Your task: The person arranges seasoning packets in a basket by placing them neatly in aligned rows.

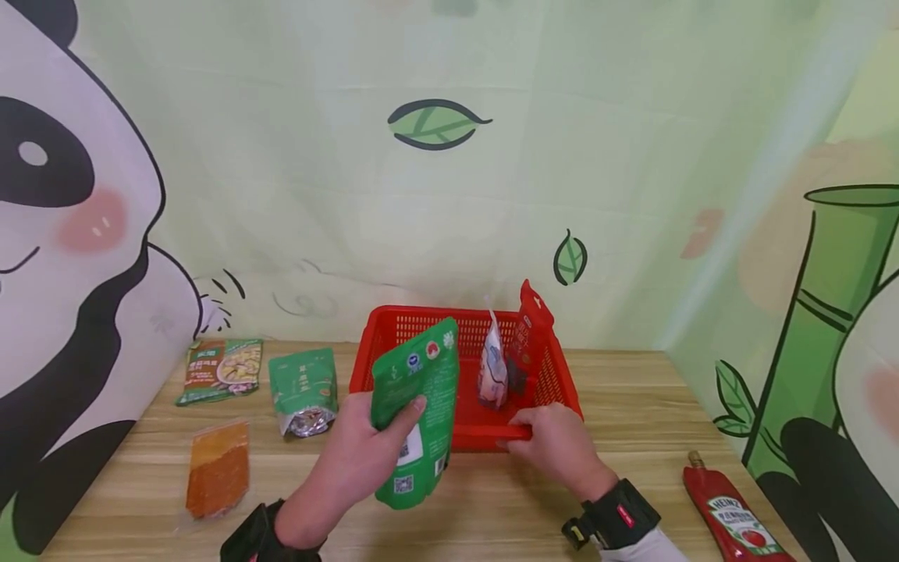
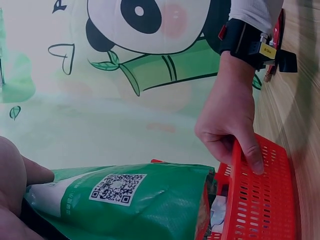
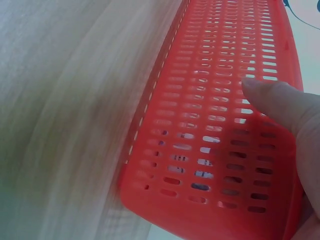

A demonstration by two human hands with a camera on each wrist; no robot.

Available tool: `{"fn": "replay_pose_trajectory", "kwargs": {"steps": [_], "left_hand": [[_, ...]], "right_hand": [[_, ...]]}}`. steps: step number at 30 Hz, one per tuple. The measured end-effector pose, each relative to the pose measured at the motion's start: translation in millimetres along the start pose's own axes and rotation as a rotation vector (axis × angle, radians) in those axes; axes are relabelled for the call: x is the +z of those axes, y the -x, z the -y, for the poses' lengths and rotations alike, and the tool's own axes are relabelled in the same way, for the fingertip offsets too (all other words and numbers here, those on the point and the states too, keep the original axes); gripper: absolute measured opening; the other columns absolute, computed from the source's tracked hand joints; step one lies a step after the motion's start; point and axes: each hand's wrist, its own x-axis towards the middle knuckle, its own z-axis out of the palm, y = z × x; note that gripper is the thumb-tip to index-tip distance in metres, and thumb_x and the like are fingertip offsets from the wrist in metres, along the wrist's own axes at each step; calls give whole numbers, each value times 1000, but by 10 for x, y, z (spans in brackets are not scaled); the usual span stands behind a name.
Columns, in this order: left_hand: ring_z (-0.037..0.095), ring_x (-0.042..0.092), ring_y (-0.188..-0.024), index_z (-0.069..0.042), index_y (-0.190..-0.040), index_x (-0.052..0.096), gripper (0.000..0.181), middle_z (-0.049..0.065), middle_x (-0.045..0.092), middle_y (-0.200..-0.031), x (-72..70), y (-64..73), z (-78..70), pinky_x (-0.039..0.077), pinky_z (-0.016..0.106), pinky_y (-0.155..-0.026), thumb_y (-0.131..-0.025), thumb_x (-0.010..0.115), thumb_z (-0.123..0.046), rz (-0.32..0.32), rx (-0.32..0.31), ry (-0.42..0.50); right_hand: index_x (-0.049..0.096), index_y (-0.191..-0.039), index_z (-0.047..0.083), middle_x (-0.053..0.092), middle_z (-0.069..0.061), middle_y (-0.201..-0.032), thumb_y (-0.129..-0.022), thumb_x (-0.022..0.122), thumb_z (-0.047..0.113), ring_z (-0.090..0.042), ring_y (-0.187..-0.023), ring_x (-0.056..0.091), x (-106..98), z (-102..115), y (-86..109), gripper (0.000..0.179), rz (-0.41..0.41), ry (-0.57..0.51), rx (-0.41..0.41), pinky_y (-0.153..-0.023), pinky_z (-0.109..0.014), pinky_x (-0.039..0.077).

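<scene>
My left hand (image 1: 365, 441) grips a green pouch (image 1: 421, 390), thumb across its printed face, above the near-left part of a red plastic basket (image 1: 485, 439). White printed squares, one a QR code, show on the pouch in the left wrist view. My right hand (image 1: 558, 445) holds the basket's near rim toward its right end; in the right wrist view the thumb lies along the slotted outer wall. Inside the basket, a clear and pinkish packet (image 1: 493, 371) and a red pouch (image 1: 530, 339) stand upright at the right side.
Left of the basket lie a green and brown food packet (image 1: 221, 371), another green pouch (image 1: 305, 386) with a silvery bottom, and a clear packet of orange-brown contents (image 1: 219, 468). A red Heinz ketchup pouch (image 1: 733, 507) lies at the right. A printed cloth backdrop (image 1: 316, 156) rises behind the table.
</scene>
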Motion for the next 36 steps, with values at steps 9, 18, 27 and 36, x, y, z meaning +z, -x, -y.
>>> {"fn": "replay_pose_trajectory", "kwargs": {"steps": [9, 18, 27, 36], "left_hand": [[20, 76, -83, -6, -119, 69, 24, 10, 77, -100, 35, -182, -10, 64, 43, -79, -99, 68, -19, -43, 17, -28], [20, 74, -73, -5, -113, 70, 22, 9, 77, -89, 64, -541, -82, 64, 41, -73, -99, 69, -22, -46, -11, -162], [22, 67, -66, -5, -110, 65, 26, 8, 70, -78, 80, -981, -182, 59, 28, -63, -98, 69, -27, 28, -147, -377], [23, 67, -70, -4, -108, 62, 21, 11, 69, -82, 101, -1302, -165, 60, 32, -66, -101, 64, -24, 40, -201, -472]], "right_hand": [[84, -92, 17, 79, 4, -81, -73, 94, 25, -11, -75, 68, -4, 5, 29, 23, -63, 15, -9, -80, -32, 61], [84, -93, 18, 79, 4, -84, -72, 94, 27, -12, -79, 71, 19, -11, 31, 24, -74, 34, -19, -83, -34, 61], [84, -92, 20, 79, 5, -83, -72, 94, 28, -9, -76, 70, 50, -19, 32, 24, -82, 28, -39, -80, -32, 61], [84, -91, 20, 79, 6, -82, -72, 94, 29, -8, -75, 69, 52, -26, 35, 23, -92, 32, -46, -79, -31, 61]]}}
